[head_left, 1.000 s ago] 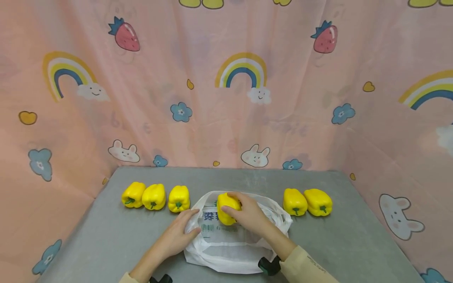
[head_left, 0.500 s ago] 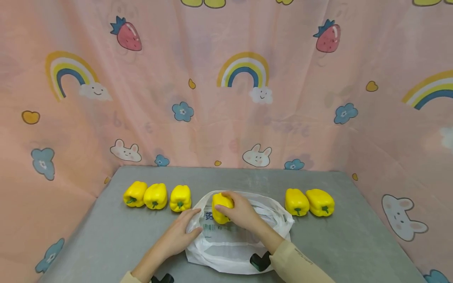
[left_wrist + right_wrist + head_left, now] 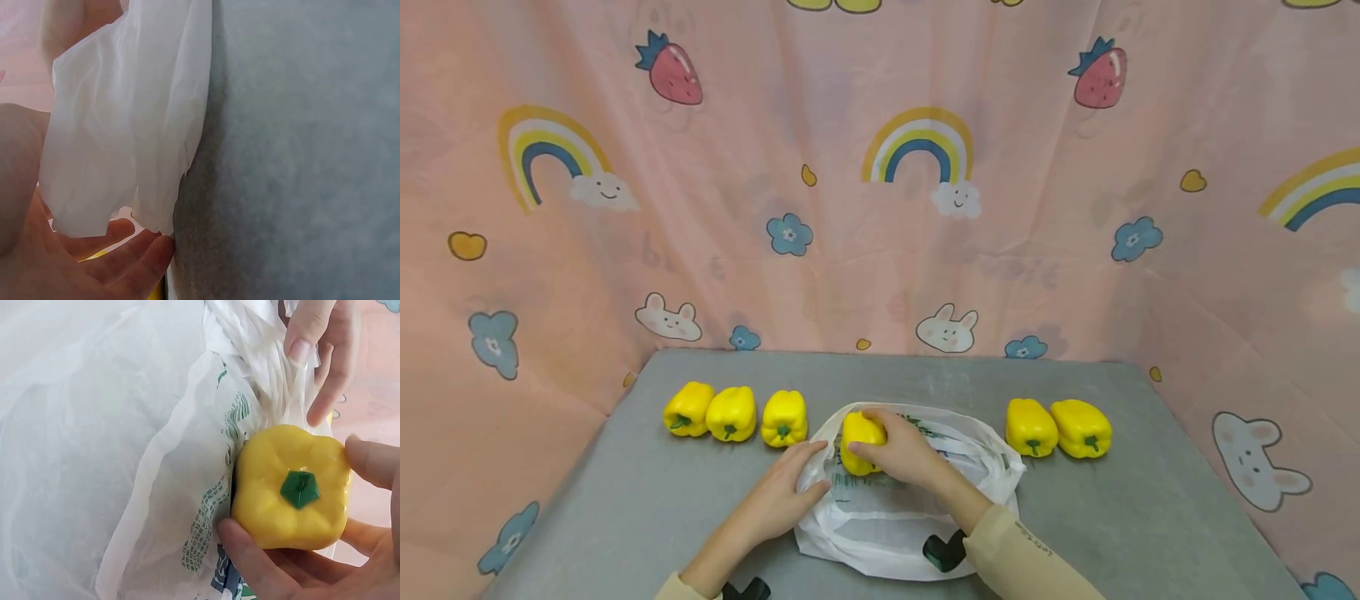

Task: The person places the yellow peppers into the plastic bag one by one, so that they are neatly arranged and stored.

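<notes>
Glossy lobed pepper (image 3: 861, 441) shifted left over crinkled plastic bag (image 3: 887, 533).

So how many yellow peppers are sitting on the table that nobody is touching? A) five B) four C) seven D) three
A: three loose peppers lie left of the white bag and two lie right of it, while the right hand grips a sixth pepper over the bag.

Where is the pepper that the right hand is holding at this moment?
In the head view the pepper sits mid-table in the right hand, at the white bag mouth, just right of the row of three peppers.
</notes>
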`<state>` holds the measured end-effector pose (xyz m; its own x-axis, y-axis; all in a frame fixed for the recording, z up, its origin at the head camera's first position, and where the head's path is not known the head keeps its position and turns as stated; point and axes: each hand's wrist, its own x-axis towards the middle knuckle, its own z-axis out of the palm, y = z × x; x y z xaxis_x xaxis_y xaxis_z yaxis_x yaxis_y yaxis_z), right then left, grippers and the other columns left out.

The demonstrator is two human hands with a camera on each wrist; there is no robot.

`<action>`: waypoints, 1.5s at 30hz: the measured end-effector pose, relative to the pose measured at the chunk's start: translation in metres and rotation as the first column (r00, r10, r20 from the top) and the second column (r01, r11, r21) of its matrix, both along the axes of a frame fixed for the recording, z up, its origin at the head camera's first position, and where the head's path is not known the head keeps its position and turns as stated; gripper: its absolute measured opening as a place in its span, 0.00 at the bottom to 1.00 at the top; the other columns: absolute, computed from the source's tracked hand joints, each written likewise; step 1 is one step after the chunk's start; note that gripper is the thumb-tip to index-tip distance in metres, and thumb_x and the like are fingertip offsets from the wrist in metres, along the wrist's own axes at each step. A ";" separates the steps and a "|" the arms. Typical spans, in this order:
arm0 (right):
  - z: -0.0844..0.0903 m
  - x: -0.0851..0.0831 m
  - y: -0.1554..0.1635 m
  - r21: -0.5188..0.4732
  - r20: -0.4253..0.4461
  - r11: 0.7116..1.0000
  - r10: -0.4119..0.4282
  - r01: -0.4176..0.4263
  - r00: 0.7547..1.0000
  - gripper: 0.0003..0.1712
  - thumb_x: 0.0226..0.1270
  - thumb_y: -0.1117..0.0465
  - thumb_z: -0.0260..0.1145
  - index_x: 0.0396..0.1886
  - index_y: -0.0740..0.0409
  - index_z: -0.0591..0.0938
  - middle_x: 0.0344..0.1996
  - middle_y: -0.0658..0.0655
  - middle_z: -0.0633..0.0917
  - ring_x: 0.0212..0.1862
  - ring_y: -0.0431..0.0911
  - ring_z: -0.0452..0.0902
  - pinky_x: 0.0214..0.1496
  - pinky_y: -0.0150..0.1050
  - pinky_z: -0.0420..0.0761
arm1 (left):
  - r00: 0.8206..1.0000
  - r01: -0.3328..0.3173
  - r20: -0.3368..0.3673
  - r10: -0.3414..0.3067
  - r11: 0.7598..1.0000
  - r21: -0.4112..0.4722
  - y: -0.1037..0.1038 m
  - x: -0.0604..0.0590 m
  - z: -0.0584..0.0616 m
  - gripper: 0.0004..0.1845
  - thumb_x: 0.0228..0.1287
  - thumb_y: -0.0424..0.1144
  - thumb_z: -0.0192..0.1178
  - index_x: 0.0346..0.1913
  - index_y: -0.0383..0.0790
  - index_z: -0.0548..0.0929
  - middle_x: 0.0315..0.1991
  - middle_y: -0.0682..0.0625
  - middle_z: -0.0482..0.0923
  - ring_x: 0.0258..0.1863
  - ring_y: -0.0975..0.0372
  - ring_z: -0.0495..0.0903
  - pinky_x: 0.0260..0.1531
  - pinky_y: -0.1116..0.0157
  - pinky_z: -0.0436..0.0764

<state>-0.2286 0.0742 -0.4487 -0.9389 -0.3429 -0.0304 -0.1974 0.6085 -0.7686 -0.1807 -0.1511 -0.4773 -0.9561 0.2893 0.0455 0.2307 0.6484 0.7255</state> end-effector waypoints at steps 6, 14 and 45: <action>0.000 0.001 0.000 -0.004 0.010 0.999 0.045 -0.045 0.999 0.40 0.68 0.49 0.70 0.75 0.59 0.68 0.66 0.62 0.75 0.60 0.55 0.75 0.64 0.60 0.75 | 1.000 0.000 -0.021 0.000 1.000 -0.006 0.000 0.000 -0.001 0.30 0.71 0.44 0.64 0.72 0.43 0.72 0.71 0.42 0.67 0.70 0.45 0.67 0.67 0.38 0.65; 0.007 0.007 0.000 0.032 -0.014 0.999 0.015 -0.015 1.000 0.40 0.68 0.49 0.71 0.74 0.60 0.69 0.66 0.62 0.75 0.62 0.56 0.75 0.65 0.59 0.75 | 1.000 0.006 -0.016 -0.006 1.000 0.006 0.000 -0.001 -0.002 0.29 0.71 0.43 0.64 0.72 0.42 0.72 0.71 0.42 0.67 0.70 0.45 0.67 0.67 0.38 0.65; 0.057 0.026 0.065 0.142 -0.173 0.985 -0.072 0.097 0.982 0.22 0.74 0.48 0.66 0.58 0.56 0.83 0.53 0.56 0.85 0.54 0.53 0.80 0.54 0.53 0.83 | 1.000 -0.003 -0.018 0.002 1.000 -0.018 0.000 -0.001 0.000 0.29 0.70 0.43 0.65 0.71 0.43 0.73 0.71 0.42 0.68 0.70 0.45 0.67 0.68 0.39 0.65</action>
<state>-0.2029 0.1394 -0.3915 -0.9604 -0.2656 0.0842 -0.2580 0.7337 -0.6285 -0.1818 -0.1507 -0.4777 -0.9560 0.2879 0.0574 0.2420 0.6622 0.7092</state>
